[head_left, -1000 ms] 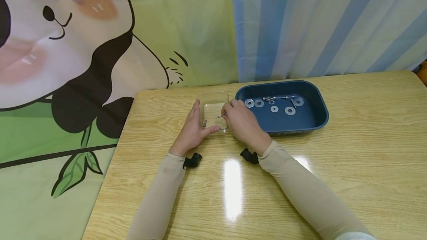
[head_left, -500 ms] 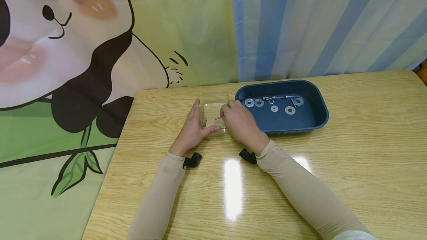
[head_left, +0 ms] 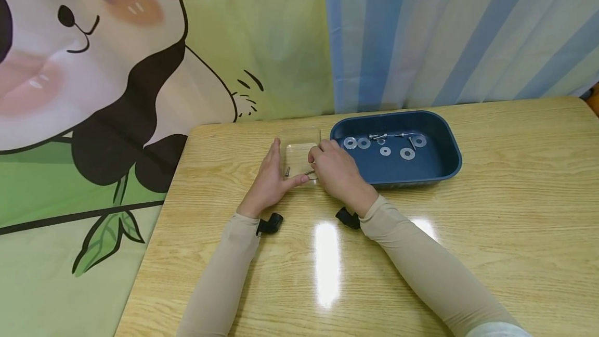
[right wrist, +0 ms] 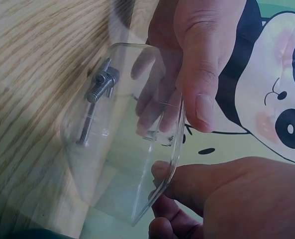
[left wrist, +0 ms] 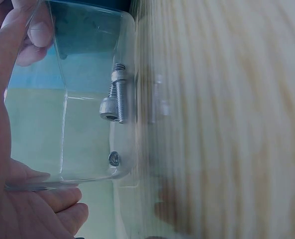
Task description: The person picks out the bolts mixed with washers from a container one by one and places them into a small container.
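Note:
A clear plastic box [head_left: 299, 156] stands on the table, with my left hand [head_left: 269, 181] around its near left corner. The fingers lie along the left wall and the thumb stretches along the near wall. Several metal socket-head bolts lie on its floor: one bolt [left wrist: 114, 158] by itself, two others [left wrist: 113, 97] crossed together. Over the right wall is my right hand [head_left: 334, 168], its fingers bent and close together. Nothing shows between the fingertips [left wrist: 40, 32] in the left wrist view. In the right wrist view its fingertip [right wrist: 160, 169] is beside the box rim.
A dark blue tray [head_left: 402, 177] stands right of the box. In it lie several washers, such as one washer [head_left: 407, 153], and several bolts, such as one bolt [head_left: 412, 143]. A panda-print cloth [head_left: 154, 98] and a striped curtain [head_left: 444, 35] hang behind the table.
The bolt my right hand held has gone down to the box floor, near the front wall, out of the fingers. The left hand has stayed in place.

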The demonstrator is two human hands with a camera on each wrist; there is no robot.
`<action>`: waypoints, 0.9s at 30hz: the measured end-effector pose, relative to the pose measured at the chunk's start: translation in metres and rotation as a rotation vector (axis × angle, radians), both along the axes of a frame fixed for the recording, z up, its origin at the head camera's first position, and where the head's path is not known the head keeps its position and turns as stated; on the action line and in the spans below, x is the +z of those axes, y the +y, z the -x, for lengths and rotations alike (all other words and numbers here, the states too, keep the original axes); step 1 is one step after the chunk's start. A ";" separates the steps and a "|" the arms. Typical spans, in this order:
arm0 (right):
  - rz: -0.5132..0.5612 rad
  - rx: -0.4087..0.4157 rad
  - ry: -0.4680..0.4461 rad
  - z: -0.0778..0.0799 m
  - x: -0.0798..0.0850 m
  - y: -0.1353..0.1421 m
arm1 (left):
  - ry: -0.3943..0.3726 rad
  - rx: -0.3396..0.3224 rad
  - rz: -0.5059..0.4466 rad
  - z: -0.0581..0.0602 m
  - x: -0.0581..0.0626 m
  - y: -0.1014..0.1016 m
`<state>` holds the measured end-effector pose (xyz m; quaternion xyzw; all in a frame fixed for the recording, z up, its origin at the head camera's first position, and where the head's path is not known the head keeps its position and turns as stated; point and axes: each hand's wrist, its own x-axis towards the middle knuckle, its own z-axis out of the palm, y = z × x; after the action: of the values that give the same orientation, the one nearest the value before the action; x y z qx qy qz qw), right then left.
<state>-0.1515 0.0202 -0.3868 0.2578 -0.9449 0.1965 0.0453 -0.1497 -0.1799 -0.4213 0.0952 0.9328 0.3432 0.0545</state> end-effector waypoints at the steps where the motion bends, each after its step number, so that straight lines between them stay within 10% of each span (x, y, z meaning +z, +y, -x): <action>1: -0.001 0.000 -0.001 0.000 0.000 0.000 | -0.001 0.001 0.001 0.000 0.000 0.000; 27: 0.108 -0.033 -0.028 -0.006 0.015 0.023 | 0.004 -0.005 0.002 -0.001 0.001 0.000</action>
<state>-0.1455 0.0427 -0.3721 0.2364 -0.9376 0.2502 0.0491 -0.1484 -0.1801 -0.4202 0.0983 0.9331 0.3418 0.0537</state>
